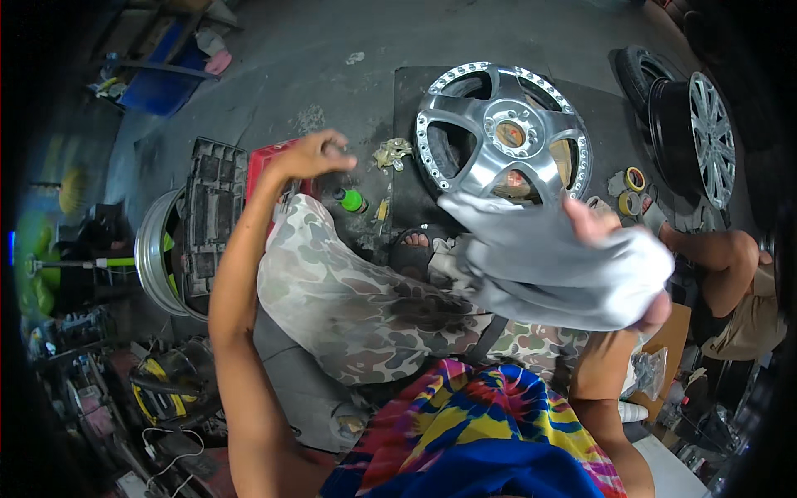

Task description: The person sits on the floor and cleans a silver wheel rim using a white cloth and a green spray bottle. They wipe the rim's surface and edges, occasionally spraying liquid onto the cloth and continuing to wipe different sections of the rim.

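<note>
My right hand [591, 222] grips a grey cloth [544, 270], which spreads out blurred by motion in front of my lap. Just beyond it lies a silver five-spoke car wheel [529, 133] with small studs or holes round its polished lip. The cloth's far edge overlaps the wheel's near side in the picture; I cannot tell whether they touch. My left hand [320, 155] is raised to the left of the wheel, fingers curved and apart, holding nothing. Below it on the floor are a bottle with a bright green cap [353, 200] and a crumpled pale rag [393, 153].
A red box [264, 162] and a black plastic case [213, 216] stand left, beside another wheel rim [154, 249]. Tape rolls [634, 178], a multi-spoke wheel [711, 141] and a tyre [638, 70] are at right. Another person's bent leg [722, 257] shows at far right.
</note>
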Tool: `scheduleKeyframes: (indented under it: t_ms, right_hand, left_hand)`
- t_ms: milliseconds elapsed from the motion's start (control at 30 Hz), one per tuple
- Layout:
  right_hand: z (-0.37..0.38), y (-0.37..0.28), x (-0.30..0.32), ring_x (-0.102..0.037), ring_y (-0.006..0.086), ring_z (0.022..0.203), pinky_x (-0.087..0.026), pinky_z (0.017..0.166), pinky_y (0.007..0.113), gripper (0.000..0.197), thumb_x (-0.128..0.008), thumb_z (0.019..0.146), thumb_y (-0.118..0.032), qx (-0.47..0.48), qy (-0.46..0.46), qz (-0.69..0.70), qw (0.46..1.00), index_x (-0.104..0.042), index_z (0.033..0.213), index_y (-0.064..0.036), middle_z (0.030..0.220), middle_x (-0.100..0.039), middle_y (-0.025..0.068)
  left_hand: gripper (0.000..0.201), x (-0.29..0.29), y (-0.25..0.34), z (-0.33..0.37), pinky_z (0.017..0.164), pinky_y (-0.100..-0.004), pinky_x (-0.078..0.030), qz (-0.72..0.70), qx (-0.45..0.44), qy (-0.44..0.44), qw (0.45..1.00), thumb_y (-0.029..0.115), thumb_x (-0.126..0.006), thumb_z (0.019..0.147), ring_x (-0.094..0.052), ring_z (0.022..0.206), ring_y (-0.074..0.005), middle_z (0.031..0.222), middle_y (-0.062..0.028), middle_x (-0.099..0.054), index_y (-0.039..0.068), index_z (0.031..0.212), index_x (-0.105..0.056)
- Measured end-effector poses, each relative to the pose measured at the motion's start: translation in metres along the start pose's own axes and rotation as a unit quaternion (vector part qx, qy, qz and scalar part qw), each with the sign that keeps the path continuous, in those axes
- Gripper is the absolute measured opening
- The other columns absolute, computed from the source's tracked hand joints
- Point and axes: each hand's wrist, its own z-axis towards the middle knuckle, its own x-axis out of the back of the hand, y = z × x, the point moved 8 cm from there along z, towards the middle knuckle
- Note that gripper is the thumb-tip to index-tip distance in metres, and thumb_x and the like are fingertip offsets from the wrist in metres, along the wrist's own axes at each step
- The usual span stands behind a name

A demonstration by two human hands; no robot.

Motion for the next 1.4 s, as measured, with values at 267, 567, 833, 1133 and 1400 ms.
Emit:
scheduleKeyframes:
  t_ms: [267, 567, 833, 1133, 1400]
  right_hand:
    - [-0.041, 0.118, 0.023, -0.069, 0.0169, 0.095, -0.058, 0.068, 0.031, 0.106, -0.089, 0.079, -0.005, -0.387, 0.076, -0.231, 0.889, -0.029, 0.166, -0.0054, 0.152, -0.051, 0.0153]
    - [-0.051, 0.246, 0.028, -0.058, 0.0115, 0.061, -0.051, 0.055, 0.028, 0.065, -0.051, 0.092, 0.003, -0.494, 0.159, -0.131, 0.845, -0.036, 0.155, -0.0051, 0.098, -0.063, 0.0070]
    - [-0.043, 0.325, 0.057, -0.054, 0.0132, 0.051, -0.049, 0.052, 0.030, 0.038, -0.047, 0.094, 0.000, -0.431, 0.152, -0.165, 0.874, -0.049, 0.132, -0.0030, 0.072, -0.054, 0.0032]
    - [-0.033, 0.325, 0.045, -0.053, 0.0139, 0.049, -0.048, 0.049, 0.030, 0.039, -0.047, 0.096, -0.001, -0.436, 0.140, -0.175, 0.872, -0.047, 0.135, -0.0023, 0.068, -0.056, 0.0043]
    - [-0.036, 0.324, 0.040, -0.053, 0.0139, 0.048, -0.047, 0.048, 0.030, 0.035, -0.045, 0.094, 0.003, -0.406, 0.163, -0.120, 0.891, -0.049, 0.129, -0.0016, 0.070, -0.056, 0.0045]
  left_hand:
    - [0.078, -0.136, -0.224, 0.023, 0.101, -0.0402, -0.052, -0.083, 0.080, 0.257, 0.960, 0.039, -0.095, 0.075, -0.068, 0.118, -0.0269, 0.124, -0.0181, -0.071, 0.004, 0.137, -0.063]
    - [0.058, -0.162, -0.184, 0.034, 0.087, -0.0464, -0.053, -0.063, 0.116, 0.216, 0.967, 0.046, -0.082, 0.089, -0.071, 0.099, -0.0373, 0.105, -0.0242, -0.073, 0.000, 0.121, -0.068]
    - [0.042, -0.084, -0.049, 0.011, 0.081, -0.0539, -0.055, 0.199, -0.136, 0.226, 0.944, 0.032, -0.075, 0.084, -0.070, 0.091, -0.0428, 0.100, -0.0160, -0.075, 0.007, 0.118, -0.070]
    - [0.040, -0.054, 0.000, -0.001, 0.080, -0.0500, -0.056, 0.304, -0.168, 0.136, 0.928, 0.032, -0.075, 0.078, -0.072, 0.090, -0.0393, 0.096, -0.0161, -0.075, 0.007, 0.110, -0.076]
    - [0.036, -0.047, 0.018, -0.002, 0.076, -0.0484, -0.058, 0.429, -0.163, 0.088, 0.884, 0.034, -0.082, 0.076, -0.074, 0.084, -0.0373, 0.089, -0.0172, -0.074, 0.008, 0.100, -0.075]
